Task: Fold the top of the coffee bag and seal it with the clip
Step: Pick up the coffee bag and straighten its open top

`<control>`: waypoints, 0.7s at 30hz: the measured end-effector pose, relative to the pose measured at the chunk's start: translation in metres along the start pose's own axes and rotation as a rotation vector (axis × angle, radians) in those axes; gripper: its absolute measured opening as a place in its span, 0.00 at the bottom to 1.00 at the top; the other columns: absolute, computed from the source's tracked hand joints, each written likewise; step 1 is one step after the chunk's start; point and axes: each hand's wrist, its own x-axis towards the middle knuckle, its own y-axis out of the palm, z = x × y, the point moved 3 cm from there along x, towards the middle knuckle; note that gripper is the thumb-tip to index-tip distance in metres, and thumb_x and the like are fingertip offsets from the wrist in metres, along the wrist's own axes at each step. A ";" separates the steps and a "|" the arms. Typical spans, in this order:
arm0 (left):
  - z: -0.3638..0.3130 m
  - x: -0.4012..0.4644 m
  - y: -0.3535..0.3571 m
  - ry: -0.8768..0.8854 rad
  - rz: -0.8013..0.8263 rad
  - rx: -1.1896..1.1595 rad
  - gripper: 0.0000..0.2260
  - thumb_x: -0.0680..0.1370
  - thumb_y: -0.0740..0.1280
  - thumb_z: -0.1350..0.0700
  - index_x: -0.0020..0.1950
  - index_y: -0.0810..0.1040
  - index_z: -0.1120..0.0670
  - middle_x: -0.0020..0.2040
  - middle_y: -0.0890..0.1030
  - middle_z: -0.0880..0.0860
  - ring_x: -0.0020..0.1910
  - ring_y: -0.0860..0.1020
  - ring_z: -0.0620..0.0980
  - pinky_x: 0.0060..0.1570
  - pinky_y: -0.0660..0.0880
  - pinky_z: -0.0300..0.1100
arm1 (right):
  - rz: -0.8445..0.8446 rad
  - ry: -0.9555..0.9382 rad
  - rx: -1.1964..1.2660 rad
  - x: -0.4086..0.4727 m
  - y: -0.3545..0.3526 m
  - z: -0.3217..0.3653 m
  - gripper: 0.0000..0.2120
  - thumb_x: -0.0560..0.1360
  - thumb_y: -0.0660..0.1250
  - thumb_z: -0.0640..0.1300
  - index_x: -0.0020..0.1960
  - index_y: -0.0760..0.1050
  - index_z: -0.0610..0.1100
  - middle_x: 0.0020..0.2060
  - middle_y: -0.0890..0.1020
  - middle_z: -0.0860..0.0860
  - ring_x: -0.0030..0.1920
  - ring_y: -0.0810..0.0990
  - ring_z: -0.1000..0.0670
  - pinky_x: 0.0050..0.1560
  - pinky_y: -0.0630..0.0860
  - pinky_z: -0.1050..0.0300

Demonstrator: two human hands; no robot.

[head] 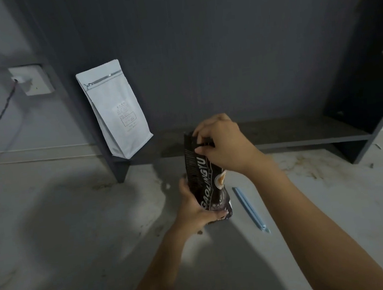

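A dark coffee bag (201,179) with white lettering stands upright on the pale floor in the middle of the head view. My left hand (193,209) wraps around its lower part and steadies it. My right hand (221,146) pinches the bag's top edge, which is bent over under my fingers. A long light-blue clip (250,208) lies flat on the floor just right of the bag, untouched, running from near the bag toward me.
A pale blue pouch (116,110) leans on the dark low shelf (303,141) at the back left. A wall socket (31,80) with a cable sits further left. The floor shows brown stains around the bag.
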 end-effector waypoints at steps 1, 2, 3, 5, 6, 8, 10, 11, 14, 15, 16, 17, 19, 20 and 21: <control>-0.001 0.000 0.001 -0.014 -0.005 -0.007 0.49 0.57 0.81 0.63 0.63 0.49 0.45 0.59 0.68 0.41 0.55 0.69 0.29 0.49 0.68 0.20 | -0.025 -0.012 0.014 -0.005 -0.001 0.003 0.02 0.67 0.70 0.40 0.37 0.78 0.42 0.48 0.79 0.55 0.58 0.67 0.45 0.59 0.65 0.45; 0.000 -0.001 0.001 -0.028 -0.023 -0.018 0.48 0.56 0.81 0.62 0.63 0.52 0.44 0.58 0.70 0.41 0.54 0.71 0.30 0.47 0.70 0.20 | -0.052 -0.025 0.028 -0.009 -0.001 0.004 0.02 0.66 0.71 0.39 0.36 0.78 0.42 0.45 0.77 0.56 0.56 0.66 0.46 0.57 0.65 0.46; 0.001 -0.003 0.001 -0.038 -0.044 -0.024 0.47 0.56 0.81 0.62 0.63 0.55 0.46 0.57 0.72 0.41 0.53 0.72 0.31 0.45 0.70 0.21 | -0.077 -0.035 0.038 -0.013 -0.002 0.006 0.04 0.65 0.72 0.39 0.34 0.77 0.42 0.42 0.76 0.56 0.54 0.66 0.47 0.55 0.65 0.47; 0.001 -0.006 0.002 -0.048 -0.084 -0.016 0.42 0.56 0.81 0.62 0.62 0.62 0.50 0.52 0.74 0.39 0.49 0.73 0.29 0.42 0.70 0.19 | -0.127 -0.037 0.042 -0.020 -0.004 0.007 0.06 0.64 0.73 0.38 0.32 0.76 0.41 0.39 0.75 0.57 0.52 0.65 0.49 0.51 0.61 0.52; 0.002 -0.007 0.002 -0.058 -0.102 -0.010 0.38 0.56 0.81 0.62 0.60 0.65 0.52 0.49 0.75 0.39 0.46 0.74 0.28 0.41 0.69 0.19 | -0.154 -0.034 0.046 -0.024 -0.007 0.007 0.07 0.64 0.73 0.38 0.32 0.75 0.41 0.38 0.75 0.58 0.51 0.64 0.50 0.50 0.59 0.53; 0.003 -0.008 0.002 -0.075 -0.113 -0.021 0.32 0.56 0.81 0.64 0.54 0.70 0.52 0.45 0.78 0.40 0.41 0.76 0.27 0.39 0.70 0.20 | -0.198 -0.035 0.048 -0.029 -0.012 0.006 0.07 0.63 0.73 0.38 0.31 0.75 0.42 0.36 0.73 0.61 0.50 0.63 0.51 0.50 0.58 0.53; 0.006 -0.008 0.001 -0.084 -0.091 -0.045 0.30 0.56 0.81 0.66 0.52 0.72 0.51 0.44 0.80 0.41 0.39 0.78 0.27 0.39 0.72 0.22 | -0.198 -0.047 0.036 -0.032 -0.014 0.008 0.08 0.63 0.73 0.40 0.30 0.75 0.44 0.34 0.71 0.63 0.49 0.63 0.52 0.49 0.59 0.53; 0.009 -0.007 0.001 -0.091 -0.077 -0.049 0.30 0.55 0.81 0.65 0.51 0.72 0.49 0.44 0.81 0.42 0.40 0.78 0.28 0.40 0.74 0.24 | -0.181 -0.049 0.035 -0.032 -0.014 0.009 0.08 0.63 0.74 0.41 0.30 0.75 0.45 0.34 0.71 0.63 0.49 0.63 0.51 0.50 0.60 0.52; 0.018 -0.007 -0.002 -0.116 -0.059 -0.082 0.31 0.53 0.82 0.61 0.52 0.75 0.48 0.47 0.84 0.47 0.46 0.82 0.38 0.48 0.79 0.38 | -0.066 -0.012 0.019 -0.030 -0.015 0.008 0.05 0.66 0.72 0.46 0.34 0.78 0.48 0.38 0.74 0.59 0.52 0.65 0.48 0.55 0.65 0.47; 0.020 -0.006 -0.003 -0.121 -0.056 -0.091 0.33 0.52 0.82 0.59 0.54 0.75 0.49 0.48 0.84 0.49 0.48 0.82 0.42 0.51 0.79 0.43 | -0.038 0.012 -0.008 -0.029 -0.018 0.005 0.04 0.67 0.71 0.48 0.37 0.79 0.48 0.41 0.75 0.57 0.54 0.65 0.47 0.56 0.65 0.48; 0.021 -0.005 -0.004 -0.127 -0.048 -0.093 0.35 0.51 0.83 0.57 0.55 0.75 0.49 0.50 0.84 0.50 0.50 0.82 0.45 0.52 0.79 0.46 | -0.023 0.036 -0.045 -0.027 -0.023 0.001 0.06 0.68 0.70 0.51 0.40 0.80 0.49 0.44 0.75 0.56 0.55 0.64 0.47 0.57 0.64 0.49; 0.022 -0.005 -0.005 -0.129 -0.036 -0.094 0.36 0.51 0.83 0.57 0.56 0.74 0.49 0.51 0.84 0.50 0.51 0.82 0.46 0.53 0.79 0.48 | -0.010 0.060 -0.094 -0.026 -0.028 -0.004 0.08 0.68 0.69 0.54 0.43 0.80 0.51 0.47 0.75 0.55 0.56 0.64 0.46 0.56 0.62 0.51; 0.024 -0.004 -0.006 -0.130 -0.020 -0.098 0.36 0.52 0.83 0.59 0.57 0.74 0.49 0.51 0.84 0.50 0.52 0.82 0.47 0.53 0.79 0.47 | 0.045 0.119 -0.194 -0.026 -0.035 -0.017 0.12 0.68 0.68 0.56 0.49 0.78 0.53 0.53 0.74 0.54 0.59 0.61 0.46 0.55 0.57 0.52; 0.025 -0.004 -0.008 -0.134 -0.012 -0.105 0.37 0.52 0.83 0.59 0.58 0.74 0.50 0.52 0.84 0.50 0.52 0.82 0.47 0.54 0.78 0.46 | 0.083 0.155 -0.225 -0.027 -0.037 -0.022 0.13 0.68 0.68 0.56 0.51 0.77 0.53 0.56 0.73 0.53 0.60 0.60 0.45 0.55 0.57 0.51; 0.026 -0.003 -0.008 -0.136 -0.001 -0.113 0.37 0.52 0.82 0.59 0.59 0.73 0.50 0.52 0.84 0.50 0.53 0.82 0.46 0.54 0.78 0.46 | 0.110 0.184 -0.246 -0.028 -0.037 -0.027 0.13 0.69 0.67 0.54 0.52 0.76 0.52 0.58 0.72 0.52 0.61 0.60 0.44 0.57 0.57 0.50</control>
